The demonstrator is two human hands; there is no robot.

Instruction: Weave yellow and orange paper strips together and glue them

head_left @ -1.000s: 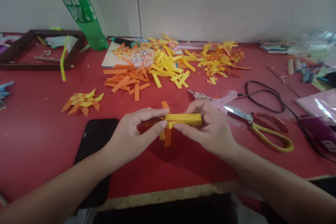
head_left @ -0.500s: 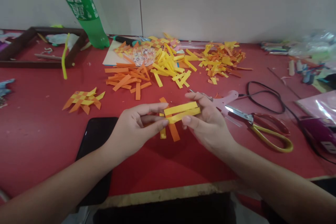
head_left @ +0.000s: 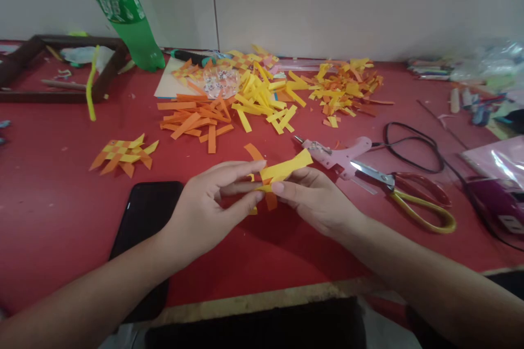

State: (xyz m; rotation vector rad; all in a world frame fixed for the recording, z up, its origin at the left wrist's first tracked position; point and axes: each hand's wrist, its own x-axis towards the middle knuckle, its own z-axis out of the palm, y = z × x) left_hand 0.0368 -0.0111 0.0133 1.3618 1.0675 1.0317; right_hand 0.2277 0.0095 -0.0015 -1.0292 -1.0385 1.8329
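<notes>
Both of my hands meet over the red table (head_left: pixel 53 212) and pinch a small bundle of crossed paper strips. My left hand (head_left: pixel 208 202) holds the strips from the left with thumb and fingers closed on them. My right hand (head_left: pixel 315 199) grips the yellow strips (head_left: pixel 286 166), which tilt up to the right. An orange strip (head_left: pixel 256 154) sticks out above and below the yellow ones. Behind lie heaps of loose orange strips (head_left: pixel 196 120) and loose yellow strips (head_left: pixel 266 101).
A woven orange-and-yellow piece (head_left: pixel 123 154) lies at the left. A black phone (head_left: pixel 147 212) rests by my left wrist. A pink glue gun (head_left: pixel 339 154), scissors (head_left: pixel 409 193), a black cable (head_left: pixel 413 144), a green bottle (head_left: pixel 123 8) and a wooden frame (head_left: pixel 57 73) are around.
The yellow strips have gone from level to tilted up at the right. My right hand has dropped lower and closed in under them; the orange strip now bends at its top.
</notes>
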